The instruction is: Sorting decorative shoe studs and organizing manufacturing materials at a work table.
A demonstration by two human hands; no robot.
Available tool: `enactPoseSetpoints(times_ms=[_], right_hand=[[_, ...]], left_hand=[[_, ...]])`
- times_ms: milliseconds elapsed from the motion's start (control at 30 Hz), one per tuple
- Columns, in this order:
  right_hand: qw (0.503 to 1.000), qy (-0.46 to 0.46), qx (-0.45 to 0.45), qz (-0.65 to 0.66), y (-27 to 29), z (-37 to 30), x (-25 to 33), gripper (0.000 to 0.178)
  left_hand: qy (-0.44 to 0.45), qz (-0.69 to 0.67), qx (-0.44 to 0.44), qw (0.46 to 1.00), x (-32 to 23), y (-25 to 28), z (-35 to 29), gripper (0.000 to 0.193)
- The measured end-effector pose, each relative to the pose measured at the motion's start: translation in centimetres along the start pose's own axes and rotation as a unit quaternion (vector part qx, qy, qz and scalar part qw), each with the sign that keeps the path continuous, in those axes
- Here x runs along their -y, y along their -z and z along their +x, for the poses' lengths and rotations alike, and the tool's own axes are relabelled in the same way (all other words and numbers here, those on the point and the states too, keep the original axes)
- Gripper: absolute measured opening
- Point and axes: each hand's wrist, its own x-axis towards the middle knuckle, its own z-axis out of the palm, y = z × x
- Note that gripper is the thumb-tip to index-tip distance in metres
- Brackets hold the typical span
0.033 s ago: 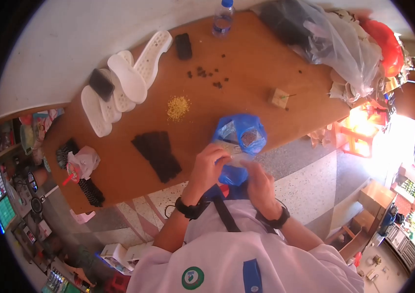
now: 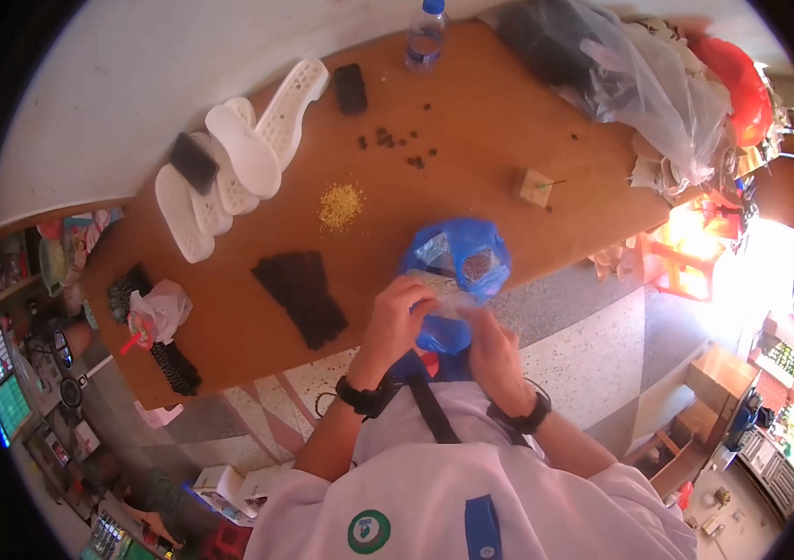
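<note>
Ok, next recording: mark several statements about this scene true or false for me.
1. The left hand and right hand hold translucent plastic between them. True.
2. The loose pile of tiny yellow pieces sits in a bowl. False: it lies directly on the brown tabletop.
3. The clear plastic bottle has a blue cap. True.
4. The flat black strips lie right of the crumpled blue plastic bag. False: they lie left of it.

Pale pink-white top [image 2: 415, 485], loose; sleeves [image 2: 635, 499] end above the wrists. Round green badge [image 2: 369, 530] on the chest, lighter centre, small marking. Blue strip [image 2: 484, 527] beside it, small pale round mark near its lower end. Dark strap [image 2: 434, 413] down the front. Black band on each wrist [image 2: 361, 399], thin dark cable [image 2: 322, 401] near left one. Left hand [image 2: 399, 322], right hand [image 2: 497, 359] bare.
</note>
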Motion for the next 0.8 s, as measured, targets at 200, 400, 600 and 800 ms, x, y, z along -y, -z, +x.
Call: enactPoseSetpoints(times_ms=[200,400,600,800], right_hand=[[1.0,0.016,0.022,-0.002,-1.4,0.5,-1.6,0.009],[0.993,0.03,0.097,-0.064,-3.0,1.4,-4.5,0.012],[0.977,0.084,0.017,-0.194,-5.9,6.5,-6.9,0.03],[0.923,0.187,-0.004,-0.336,-6.4,9.7,-9.7,0.023]], left_hand=[[0.008,0.062,0.025,0.998,1.4,-0.1,-1.5,0.008],[0.039,0.102,0.052,0.993,4.3,-0.7,-3.1,0.01],[0.018,0.13,0.05,0.99,4.9,-0.5,-3.8,0.011],[0.012,0.15,0.088,0.985,4.5,0.1,-3.7,0.013]])
